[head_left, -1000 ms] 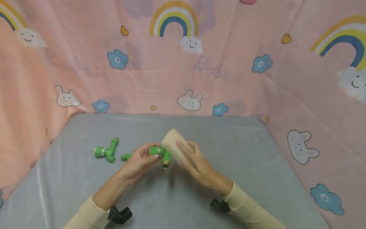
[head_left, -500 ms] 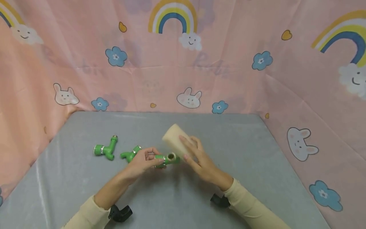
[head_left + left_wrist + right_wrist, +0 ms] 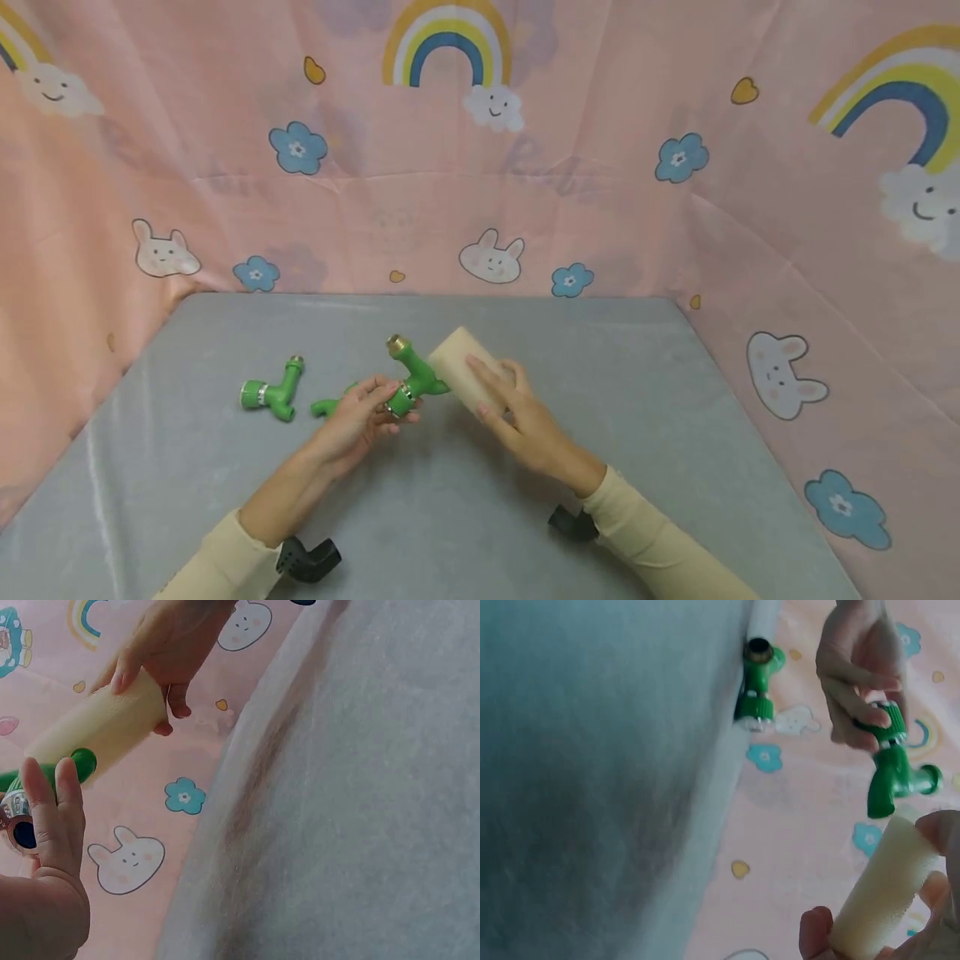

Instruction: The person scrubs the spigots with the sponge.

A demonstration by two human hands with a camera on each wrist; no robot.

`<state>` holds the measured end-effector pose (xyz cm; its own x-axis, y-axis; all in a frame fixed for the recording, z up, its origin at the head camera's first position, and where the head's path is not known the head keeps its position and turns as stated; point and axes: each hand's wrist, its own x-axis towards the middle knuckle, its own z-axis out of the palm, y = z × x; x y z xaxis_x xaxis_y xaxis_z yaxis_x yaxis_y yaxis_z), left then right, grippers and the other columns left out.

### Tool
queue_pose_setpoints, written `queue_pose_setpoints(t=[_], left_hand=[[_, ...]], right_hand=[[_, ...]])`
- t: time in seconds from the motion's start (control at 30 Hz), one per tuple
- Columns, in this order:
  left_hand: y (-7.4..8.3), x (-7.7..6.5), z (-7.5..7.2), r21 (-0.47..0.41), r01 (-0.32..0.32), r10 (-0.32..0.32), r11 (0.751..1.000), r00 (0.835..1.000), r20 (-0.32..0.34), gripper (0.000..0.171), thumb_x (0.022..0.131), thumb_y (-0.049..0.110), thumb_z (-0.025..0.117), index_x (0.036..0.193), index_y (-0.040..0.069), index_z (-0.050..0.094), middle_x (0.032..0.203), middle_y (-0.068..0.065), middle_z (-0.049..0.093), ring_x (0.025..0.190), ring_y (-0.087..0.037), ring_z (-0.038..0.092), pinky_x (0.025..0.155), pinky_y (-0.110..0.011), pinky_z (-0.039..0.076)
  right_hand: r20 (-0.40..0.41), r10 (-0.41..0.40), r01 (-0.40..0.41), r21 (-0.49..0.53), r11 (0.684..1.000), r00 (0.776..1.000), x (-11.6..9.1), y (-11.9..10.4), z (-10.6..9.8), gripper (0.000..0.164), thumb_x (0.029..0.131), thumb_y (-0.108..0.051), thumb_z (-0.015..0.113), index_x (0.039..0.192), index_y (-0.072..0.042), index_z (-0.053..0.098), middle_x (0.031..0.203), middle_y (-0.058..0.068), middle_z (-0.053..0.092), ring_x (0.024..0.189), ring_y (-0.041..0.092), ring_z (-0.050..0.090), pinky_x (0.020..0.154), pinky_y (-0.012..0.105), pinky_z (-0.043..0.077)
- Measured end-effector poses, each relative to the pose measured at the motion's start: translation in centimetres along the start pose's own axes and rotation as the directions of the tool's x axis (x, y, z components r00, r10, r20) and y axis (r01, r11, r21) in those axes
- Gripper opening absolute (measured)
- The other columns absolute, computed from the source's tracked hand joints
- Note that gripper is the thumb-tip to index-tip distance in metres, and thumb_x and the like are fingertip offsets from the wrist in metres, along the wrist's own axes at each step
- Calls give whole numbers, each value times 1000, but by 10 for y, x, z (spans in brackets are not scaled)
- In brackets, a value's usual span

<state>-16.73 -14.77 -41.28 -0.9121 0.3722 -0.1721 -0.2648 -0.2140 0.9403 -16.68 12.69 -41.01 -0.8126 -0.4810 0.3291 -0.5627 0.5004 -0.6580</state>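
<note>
My left hand (image 3: 356,429) pinches a green plastic faucet (image 3: 418,379) by its ribbed round knob. The faucet's brass threaded end points up and away, above the table. My right hand (image 3: 536,429) grips a cream sponge block (image 3: 459,367), its fingers along the right side. In the head view the faucet's spout meets the sponge's left edge; the right wrist view has the spout (image 3: 881,799) close to the sponge's end (image 3: 885,889). Whether they touch, I cannot tell. In the left wrist view the sponge (image 3: 112,724) lies behind the faucet's green body (image 3: 84,763).
A second green faucet (image 3: 273,392) lies on the grey table (image 3: 600,350) at the left. Another green faucet (image 3: 324,407) is mostly hidden behind my left hand. Black wrist mounts (image 3: 309,560) sit on both forearms. A pink patterned cloth (image 3: 360,217) surrounds the table.
The faucet in my left hand has been turned: its brass end first faced down and toward me, then up, and now points away. The sponge has stayed nearly in place in my right hand.
</note>
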Motion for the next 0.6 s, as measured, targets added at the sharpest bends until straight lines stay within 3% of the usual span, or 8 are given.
queue_pose_setpoints(t=[0.07,0.17,0.27,0.37,0.47,0.6], left_hand=[[1,1,-1,-23,9,-9,1000,1000,-20,20,108,31,48,110,12,52,96,3,78,85,-5,74,69,-14,56],[1,1,-1,-47,16,-16,999,1000,-6,28,108,36,48,118,10,50,98,2,77,86,-5,74,73,-14,57],[-2,0,0,-30,11,-9,999,998,58,32,109,36,46,126,9,50,100,3,77,88,-6,74,76,-17,58],[-4,0,1,-11,0,1,1000,991,137,29,110,27,45,132,8,51,102,3,77,89,-7,75,77,-18,59],[-4,-1,1,-20,-5,9,1000,985,172,24,109,19,46,129,8,53,102,1,78,88,-7,75,76,-17,59],[0,-2,-1,-43,-8,14,999,989,144,15,108,18,46,112,11,59,98,2,79,86,-5,74,75,-15,57]], right_hand=[[-32,-5,4,-15,1000,999,1,1,-3,62,104,-24,54,161,-26,29,152,27,29,112,38,57,77,41,55],[-67,-73,69,-70,995,995,0,-1,-4,63,103,-25,57,160,-25,30,151,28,31,116,41,56,84,52,55],[-45,-172,163,-154,975,984,-1,-6,-1,63,102,-25,59,159,-26,33,149,29,33,120,42,54,89,55,54],[-23,-208,198,-214,956,978,-2,-9,4,61,101,-23,62,157,-27,38,148,27,34,121,41,53,89,53,55],[-26,-195,183,-246,952,980,-1,-7,5,60,99,-21,64,154,-27,43,146,26,36,120,39,54,89,51,55],[-25,-155,143,-262,954,988,0,-2,0,60,97,-19,67,152,-30,46,144,24,39,119,36,54,88,49,55]])
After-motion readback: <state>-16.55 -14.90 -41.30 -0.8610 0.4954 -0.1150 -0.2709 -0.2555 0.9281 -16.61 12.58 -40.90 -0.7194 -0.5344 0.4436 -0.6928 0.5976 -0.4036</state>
